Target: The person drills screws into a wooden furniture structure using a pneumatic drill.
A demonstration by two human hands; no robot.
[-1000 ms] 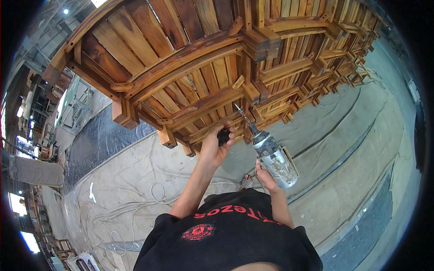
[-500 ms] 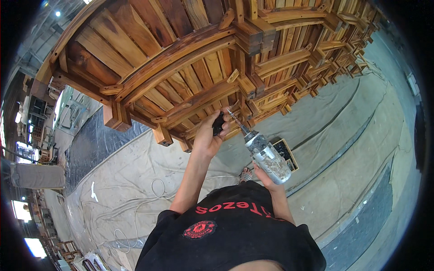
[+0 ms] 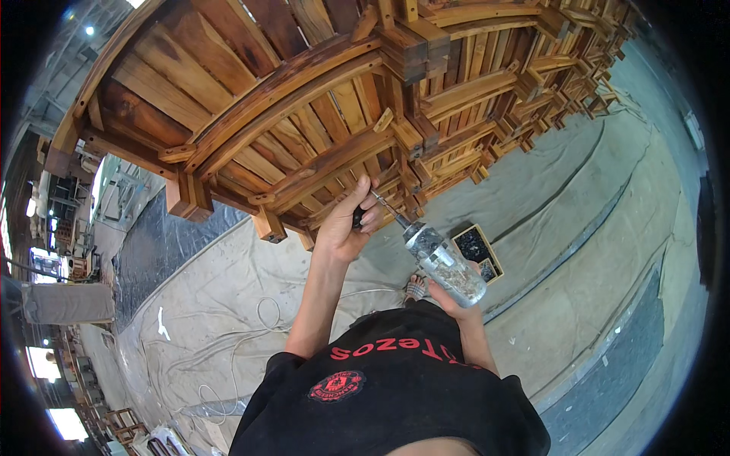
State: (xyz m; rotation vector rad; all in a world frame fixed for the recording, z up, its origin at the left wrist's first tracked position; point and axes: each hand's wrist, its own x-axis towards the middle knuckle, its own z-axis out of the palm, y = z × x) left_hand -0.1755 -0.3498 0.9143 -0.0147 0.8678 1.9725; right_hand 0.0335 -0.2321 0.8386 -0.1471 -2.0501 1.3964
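Observation:
My right hand (image 3: 454, 299) is closed around the lower end of a scuffed grey-silver power driver (image 3: 445, 264). Its long thin bit points up and to the left, the tip close to my left fingertips. My left hand (image 3: 346, 226) is closed, with a small black thing (image 3: 357, 218) in the palm; fingers cover most of it, and its kind does not show. Thumb and forefinger meet near the bit's tip; whether a screw sits there is too small to see. Just beyond both hands is the underside of slatted wooden furniture (image 3: 327, 163), in brown varnished wood.
More wooden furniture of the same make (image 3: 525, 83) runs off to the far right. An open wooden box (image 3: 496, 258) of small black pieces stands on the cloth-covered floor (image 3: 563, 251) near my foot (image 3: 415, 287). A thin pale hose (image 3: 262, 323) lies looped at left.
The driver and my right hand have shifted slightly up and left, bringing the bit's tip nearer my left fingers. My left hand has turned a little, hiding more of the black thing.

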